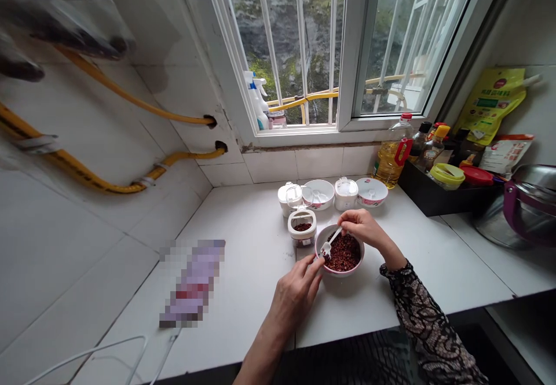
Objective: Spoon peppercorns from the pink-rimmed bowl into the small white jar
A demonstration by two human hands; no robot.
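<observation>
**White spoon (325, 249) and pink-rimmed bowl (341, 274), both hands present**

Bowl: on the white counter (243, 217), filled with small red-brown pieces (348, 253).

Spoon: slanting over the left part of the bowl, its head near the rim, a few pieces at it.

Right hand (364, 227): closed on the spoon's handle, fingertips pinched; black lace sleeve (428, 321) at the wrist.

Left hand (296, 285): fingers bent, tips at the bowl's left rim beside the spoon's head — whether they grip or merely touch, cannot tell.

Square container (303, 236): white, just behind the bowl to the left, with similar red-brown contents.

Row behind: two white containers (346, 194) alternating with two white bowls (372, 193).

Right rear: oil bottle (388, 159), red-capped; black box (428, 197) of jars and bottles; metal pot (495, 220) with purple handle.
</observation>
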